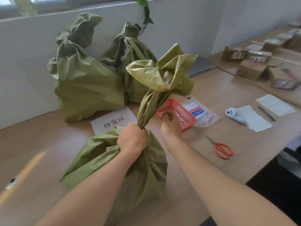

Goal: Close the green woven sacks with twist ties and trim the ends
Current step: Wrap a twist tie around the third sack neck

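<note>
The red basket (179, 111) of twist ties (183, 122) sits just right of the green sack's (130, 173) twisted neck (147, 110), which stands upright and flares open on top. The left hand (132, 139) clenches that neck at its base. The right hand (171, 123), nearer the basket, curls its fingers over the near rim; I can't tell whether it has pinched a tie.

Right hand (171, 126) fingertips: curled from view at basket (189, 112).
Packet (197, 111) print, beyond right hand: unreadable.
Boxes (250, 69), far beyond right hand: blurred.
</note>
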